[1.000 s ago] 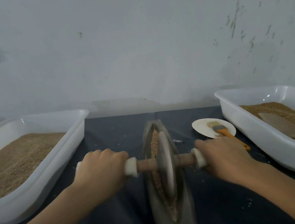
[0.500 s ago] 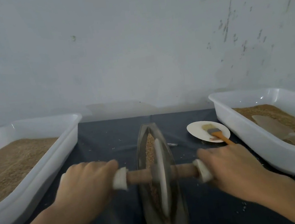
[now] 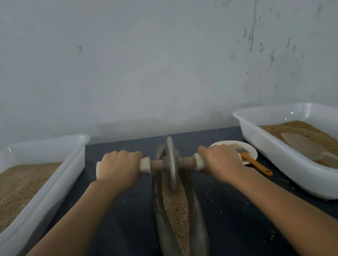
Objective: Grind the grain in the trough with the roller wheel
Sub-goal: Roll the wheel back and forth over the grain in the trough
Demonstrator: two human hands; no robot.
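Observation:
A long grey boat-shaped trough (image 3: 198, 221) lies lengthwise on the dark table in front of me, with brown grain (image 3: 176, 211) along its groove. The grey roller wheel (image 3: 172, 164) stands upright near the trough's far end, on a wooden axle with white end grips. My left hand (image 3: 118, 169) grips the left handle. My right hand (image 3: 220, 161) grips the right handle. Both arms are stretched forward.
A white tub (image 3: 42, 189) of brown grain stands at the left. Another white tub (image 3: 299, 166) at the right holds grain and a pale scoop (image 3: 310, 149). A small white dish (image 3: 248, 149) with an orange-handled brush (image 3: 254, 161) lies behind my right hand. Loose grains dot the cloth.
Both hands have pushed the wheel away from me, from the trough's middle to its far end. The grain in the near part of the groove is now uncovered.

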